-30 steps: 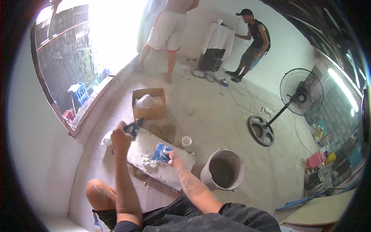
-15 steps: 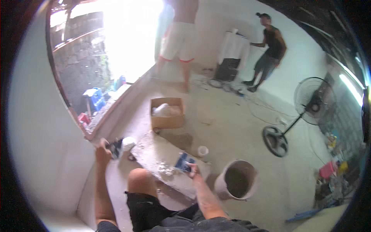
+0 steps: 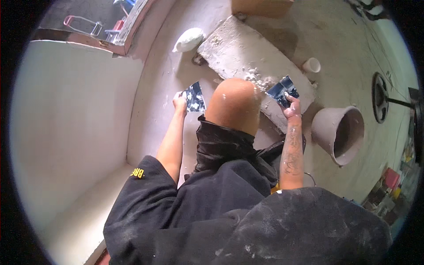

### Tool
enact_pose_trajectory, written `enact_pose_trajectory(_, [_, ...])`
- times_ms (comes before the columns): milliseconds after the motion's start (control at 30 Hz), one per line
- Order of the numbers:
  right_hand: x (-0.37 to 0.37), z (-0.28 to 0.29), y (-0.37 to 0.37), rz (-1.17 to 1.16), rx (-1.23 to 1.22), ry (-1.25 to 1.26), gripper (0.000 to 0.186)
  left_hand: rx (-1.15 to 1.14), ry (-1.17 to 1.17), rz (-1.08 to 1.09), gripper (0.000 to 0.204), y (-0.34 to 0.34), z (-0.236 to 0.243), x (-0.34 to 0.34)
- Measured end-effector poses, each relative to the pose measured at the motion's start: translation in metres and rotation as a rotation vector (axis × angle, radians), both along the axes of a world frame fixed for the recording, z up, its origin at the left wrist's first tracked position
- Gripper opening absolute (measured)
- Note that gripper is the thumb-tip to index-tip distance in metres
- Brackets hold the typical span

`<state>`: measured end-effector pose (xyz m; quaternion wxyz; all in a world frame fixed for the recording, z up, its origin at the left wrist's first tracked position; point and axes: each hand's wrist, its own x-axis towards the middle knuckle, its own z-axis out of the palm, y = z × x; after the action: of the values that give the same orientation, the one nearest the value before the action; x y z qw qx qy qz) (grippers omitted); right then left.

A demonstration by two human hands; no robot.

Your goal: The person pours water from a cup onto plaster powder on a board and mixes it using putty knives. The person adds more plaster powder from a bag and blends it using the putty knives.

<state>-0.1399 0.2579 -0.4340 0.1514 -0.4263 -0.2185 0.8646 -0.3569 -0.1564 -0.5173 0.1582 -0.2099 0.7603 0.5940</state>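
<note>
My left hand (image 3: 179, 102) is closed on a broad dark putty knife (image 3: 194, 98) whose blade is smeared with white paste. It is held left of my bare knee, above the floor. My right hand (image 3: 292, 107) grips a second dark blue putty knife (image 3: 277, 93), also streaked white, over the right part of a plaster-crusted board (image 3: 234, 48). Crumbly white clumps (image 3: 256, 78) lie on the board between my knee and the right blade. Part of the board is hidden behind my knee.
A large plaster-coated bucket (image 3: 321, 132) lies right of my forearm, with a small white cup (image 3: 312, 65) beyond it. Past the board are a white bag (image 3: 189, 39) and a cardboard box (image 3: 263, 6). A white wall (image 3: 84, 110) stands left; a fan base (image 3: 379, 97) is at right.
The view has tilted down, so the two people are out of sight. My left hand and its putty knife have come from near the wall to beside my knee. Both knives are still held.
</note>
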Motion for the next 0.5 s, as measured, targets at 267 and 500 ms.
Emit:
enact_pose_trajectory(267, [0.018, -0.034, 0.013, 0.121, 0.156, -0.189, 0.024, -0.495, 0.151, -0.595, 0.025, 0.012, -0.012, -0.014])
enact_pose_trajectory(500, [0.004, -0.024, 0.008, 0.317, 0.604, -0.362, 0.023, -0.718, 0.106, -0.882, 0.032, 0.016, 0.010, -0.039])
